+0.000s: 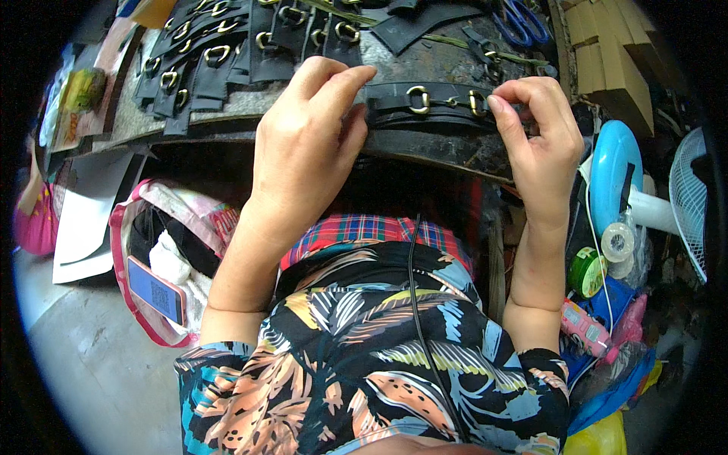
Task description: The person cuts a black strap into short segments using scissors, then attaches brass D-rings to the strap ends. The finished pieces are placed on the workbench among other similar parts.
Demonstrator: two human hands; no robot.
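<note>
A black strap with brass-coloured metal rings (419, 100) lies crosswise along the table's near edge, between my hands. My left hand (307, 140) is closed at the strap's left end, its fingers bent together; the back of the hand hides part of what they grip. At the other end my right hand (542, 133) pinches the strap beside its right-hand ring, thumb and forefinger close together. Further black pieces seem to lie under the strap. Beyond my left hand, several similar black straps with metal rings (216, 57) are laid out in overlapping rows.
Blue-handled scissors (522, 23) lie at the table's far right, near flat black pieces (417, 26). Cardboard boxes (607, 57) stand right of the table. A blue-and-white fan (616, 174) and tape rolls (618, 241) are by my right arm. A phone (157, 290) rests on a bag at left.
</note>
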